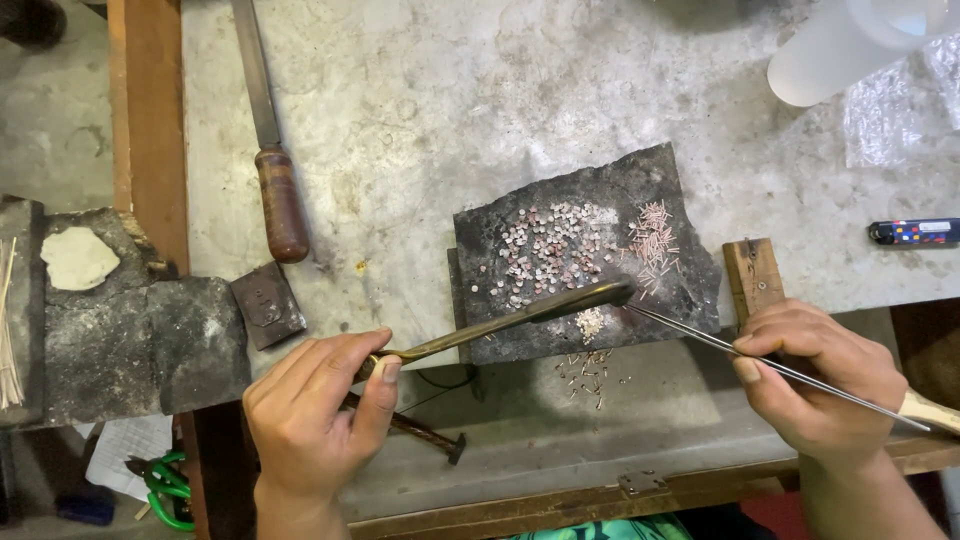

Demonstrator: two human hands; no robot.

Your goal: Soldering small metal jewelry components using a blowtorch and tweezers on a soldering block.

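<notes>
Gripping a dark tool and thin tweezers, perhaps, over a charred slab.

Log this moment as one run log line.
left hand: holds brass tool | right hand: holds thin rod | both tips at dark slab

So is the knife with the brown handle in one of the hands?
No, the knife lies alone on the table; the left hand holds a dark tool.

Dark curved torch and thin tweezers meeting over charred block
</notes>
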